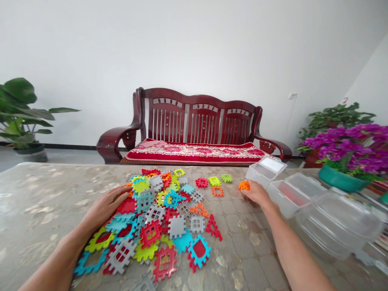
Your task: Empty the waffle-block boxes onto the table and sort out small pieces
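Note:
My left hand (110, 203) lies at the left edge of a heap of plastic interlocking tiles (177, 226), its fingers stretched out over some red and orange ones. The tiles are red, grey, blue, lime green and orange, several with window-like openings. My right hand (256, 193) pinches an orange interlocking tile (244, 185) at the table's right side. Left of it, apart from the heap, lie a red tile (201, 183), a lime green tile (214, 181), a green tile (226, 178) and an orange square frame tile (217, 191).
Right of my right hand stand clear plastic boxes with open lids (263, 171); one compartment box (285, 198) has something red inside. Purple flowers in a teal pot (344, 179) stand behind them. Beyond the table (36, 194) is a wooden bench (197, 121).

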Demonstrator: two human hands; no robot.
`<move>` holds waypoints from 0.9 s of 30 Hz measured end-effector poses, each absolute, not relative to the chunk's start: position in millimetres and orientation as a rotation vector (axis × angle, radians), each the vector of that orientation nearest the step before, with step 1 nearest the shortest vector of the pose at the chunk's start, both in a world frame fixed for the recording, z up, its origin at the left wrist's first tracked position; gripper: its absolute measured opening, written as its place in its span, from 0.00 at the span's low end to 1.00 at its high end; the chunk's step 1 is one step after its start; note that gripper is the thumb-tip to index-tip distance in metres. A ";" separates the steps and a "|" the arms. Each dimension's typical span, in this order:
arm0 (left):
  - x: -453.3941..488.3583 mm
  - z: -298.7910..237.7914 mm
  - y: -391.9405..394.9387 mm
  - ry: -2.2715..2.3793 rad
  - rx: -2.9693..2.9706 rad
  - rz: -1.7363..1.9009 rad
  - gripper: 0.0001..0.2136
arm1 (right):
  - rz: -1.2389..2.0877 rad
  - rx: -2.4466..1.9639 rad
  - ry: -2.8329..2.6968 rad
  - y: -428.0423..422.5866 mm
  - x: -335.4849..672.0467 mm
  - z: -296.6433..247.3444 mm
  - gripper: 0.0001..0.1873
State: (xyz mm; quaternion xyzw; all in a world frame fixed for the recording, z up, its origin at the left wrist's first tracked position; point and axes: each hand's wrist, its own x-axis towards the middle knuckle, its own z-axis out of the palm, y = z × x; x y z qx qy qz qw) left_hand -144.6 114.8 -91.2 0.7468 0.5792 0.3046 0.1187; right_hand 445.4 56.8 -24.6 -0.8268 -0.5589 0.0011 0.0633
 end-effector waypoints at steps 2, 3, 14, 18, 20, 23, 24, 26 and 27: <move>-144.8 -92.0 115.1 1.683 2.189 0.900 0.29 | -0.013 -2.506 -1.698 58.1 445.3 -26.6 0.26; -144.9 -92.4 115.3 1.680 2.189 0.908 0.29 | -0.022 -2.514 -1.695 58.8 444.7 -27.5 0.26; -147.0 -94.4 117.3 1.691 2.163 0.885 0.30 | -0.025 -2.567 -1.558 49.9 430.4 -24.8 0.31; -145.8 -92.9 116.4 1.691 2.147 0.875 0.31 | 0.026 -2.624 -1.485 49.4 428.5 -23.8 0.29; -145.1 -92.2 116.0 1.683 2.154 0.876 0.31 | 0.012 -2.627 -1.484 50.7 427.8 -25.5 0.28; -144.3 -91.4 115.6 1.688 2.162 0.880 0.31 | -0.011 -2.599 -1.516 51.4 427.5 -28.1 0.27; -144.1 -91.2 115.4 1.691 2.164 0.881 0.31 | -0.021 -2.590 -1.525 51.0 427.6 -28.3 0.28; -143.7 -90.7 115.0 1.693 2.165 0.880 0.30 | -0.064 -2.588 -1.531 49.7 427.6 -27.0 0.30; -143.6 -90.6 114.7 1.692 2.167 0.878 0.30 | -0.106 -2.589 -1.534 49.3 427.3 -25.6 0.31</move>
